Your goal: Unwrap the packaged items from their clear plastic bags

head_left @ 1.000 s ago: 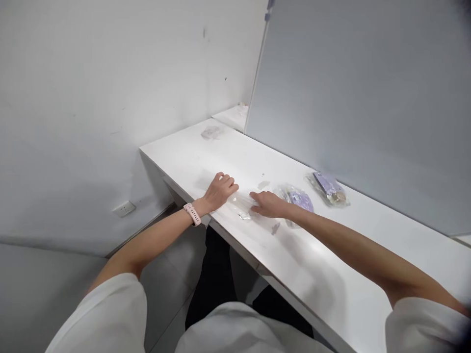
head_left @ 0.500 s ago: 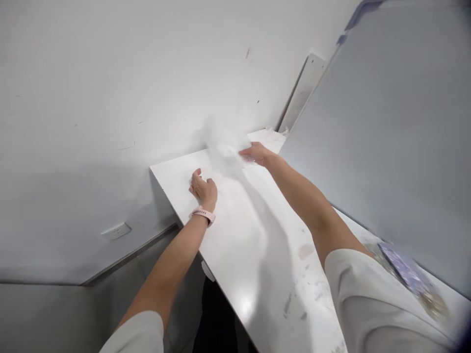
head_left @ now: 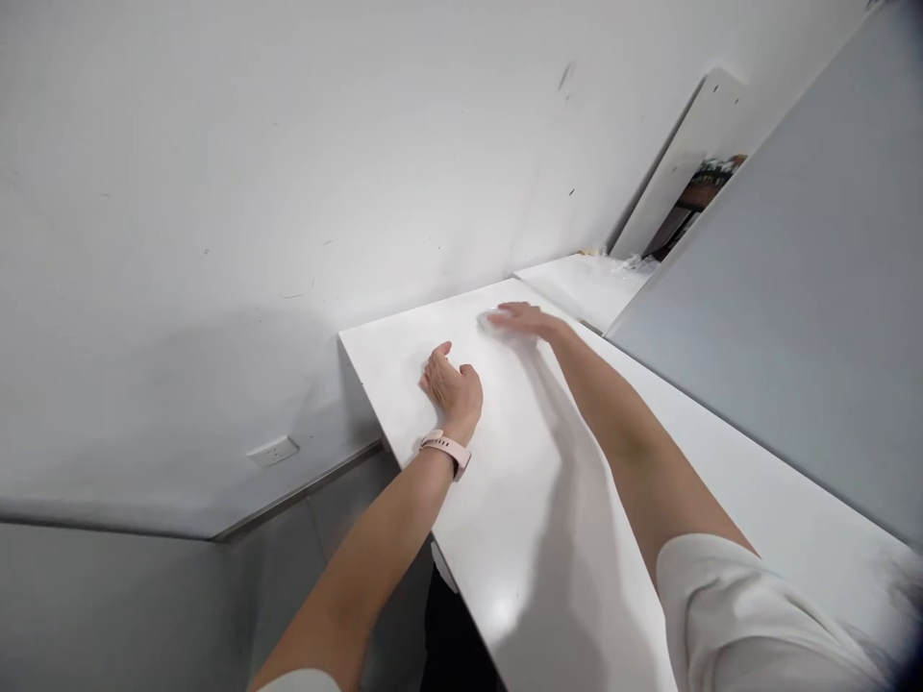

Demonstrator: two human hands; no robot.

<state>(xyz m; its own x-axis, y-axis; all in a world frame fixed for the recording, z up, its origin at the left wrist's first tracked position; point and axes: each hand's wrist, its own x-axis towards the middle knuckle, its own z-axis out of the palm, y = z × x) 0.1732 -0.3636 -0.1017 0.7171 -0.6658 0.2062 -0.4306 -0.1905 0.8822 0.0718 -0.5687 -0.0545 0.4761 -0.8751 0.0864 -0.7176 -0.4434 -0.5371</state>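
My right hand lies low over the far part of the white table. A small white tissue or cloth is pressed flat under its fingertips. The fingers are somewhat blurred, and the white piece hardly stands out from the tabletop. To the left, my left hand rests side-down on the table near its left edge. Its fingers bend loosely with the thumb apart, and nothing shows in it. A pink watch band is around the left wrist.
A white wall borders the table's far end, with an outlet low down. A large grey panel stands along the right side. Beyond the far corner are another white surface, clear plastic wrap and a leaning board.
The view has shifted left, moving the scene rightward. The white piece was lifted and blurred by my right hand; now it lies flat on the table beneath those fingers.
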